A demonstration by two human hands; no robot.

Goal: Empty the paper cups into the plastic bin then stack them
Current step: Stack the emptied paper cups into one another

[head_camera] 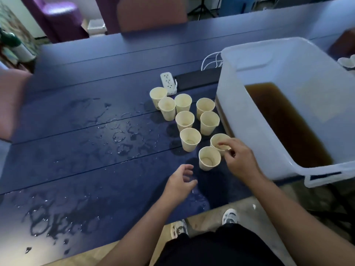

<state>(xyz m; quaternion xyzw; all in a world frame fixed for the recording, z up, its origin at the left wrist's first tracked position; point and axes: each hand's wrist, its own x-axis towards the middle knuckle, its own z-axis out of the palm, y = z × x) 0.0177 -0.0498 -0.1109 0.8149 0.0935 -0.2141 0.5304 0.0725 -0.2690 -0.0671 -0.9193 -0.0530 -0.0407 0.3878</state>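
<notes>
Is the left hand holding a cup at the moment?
No, the left hand hovers open above the table, touching no cup, while the right hand pinches a cup.

Nine upright paper cups (187,120) clustered on a wet blue table (76,116), white plastic bin (259,116) of brown liquid (284,120) beside them, right hand (238,158) pinching the nearest-bin cup's (218,141) rim, left hand (181,181) hovering loosely curled, white power strip (168,82) behind.
</notes>
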